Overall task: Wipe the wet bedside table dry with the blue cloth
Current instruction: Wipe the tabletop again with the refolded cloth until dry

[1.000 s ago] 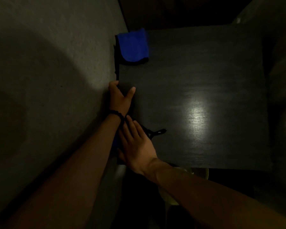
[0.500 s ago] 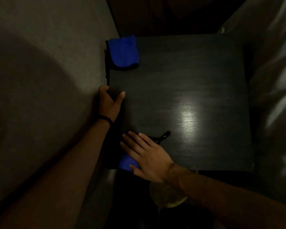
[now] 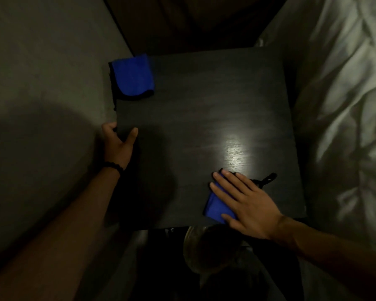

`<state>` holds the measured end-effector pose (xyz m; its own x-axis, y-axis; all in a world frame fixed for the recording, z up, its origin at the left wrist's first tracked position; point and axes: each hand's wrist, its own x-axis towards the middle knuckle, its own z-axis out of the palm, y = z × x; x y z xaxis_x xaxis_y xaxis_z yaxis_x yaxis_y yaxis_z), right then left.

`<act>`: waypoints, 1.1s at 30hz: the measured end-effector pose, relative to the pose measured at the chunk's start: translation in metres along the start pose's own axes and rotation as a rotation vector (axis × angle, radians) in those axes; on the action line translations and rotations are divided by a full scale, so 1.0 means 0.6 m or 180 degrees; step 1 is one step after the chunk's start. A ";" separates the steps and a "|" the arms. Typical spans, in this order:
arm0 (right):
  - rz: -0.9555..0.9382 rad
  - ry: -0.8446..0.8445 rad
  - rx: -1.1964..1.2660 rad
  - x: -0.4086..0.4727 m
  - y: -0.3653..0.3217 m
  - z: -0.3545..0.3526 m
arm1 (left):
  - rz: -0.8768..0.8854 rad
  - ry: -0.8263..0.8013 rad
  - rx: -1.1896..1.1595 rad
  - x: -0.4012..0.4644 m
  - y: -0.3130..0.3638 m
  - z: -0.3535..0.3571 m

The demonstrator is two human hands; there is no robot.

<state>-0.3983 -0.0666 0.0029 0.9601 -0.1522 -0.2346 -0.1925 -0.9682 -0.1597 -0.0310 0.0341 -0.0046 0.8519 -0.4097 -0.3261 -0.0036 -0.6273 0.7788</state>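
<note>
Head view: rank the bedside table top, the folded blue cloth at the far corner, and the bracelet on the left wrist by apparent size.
1. Bedside table top, by far the largest.
2. Folded blue cloth.
3. Bracelet, smallest; it sits nearer the camera, yet looks clearly smaller.

Dark wood desk (image 3: 204, 118): folded blue cloth (image 3: 133, 77) at far-left corner, second blue cloth (image 3: 216, 206) near front edge.
</note>
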 end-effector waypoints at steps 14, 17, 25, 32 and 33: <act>0.1622 0.0170 0.0191 -0.054 0.064 -0.007 | -0.0200 0.0112 -0.0056 -0.002 0.002 0.003; 0.2079 0.0296 0.0287 -0.007 0.071 -0.019 | -0.0198 0.0159 -0.0013 0.000 0.000 0.003; 0.2541 0.0347 0.0447 0.117 0.117 -0.051 | -0.0183 0.0156 -0.0144 -0.002 0.003 0.003; 0.2182 0.0220 0.0749 0.139 0.177 -0.140 | -0.0403 0.0152 -0.0095 0.008 0.018 -0.003; 0.2073 -0.0006 0.0498 0.136 0.189 -0.154 | -0.0504 0.0171 -0.0162 0.010 0.023 -0.003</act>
<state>-0.3230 -0.2072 0.0543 0.6374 -0.6954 -0.3317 -0.7600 -0.6384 -0.1220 -0.0250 0.0239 0.0052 0.8665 -0.2717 -0.4188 0.1583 -0.6462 0.7466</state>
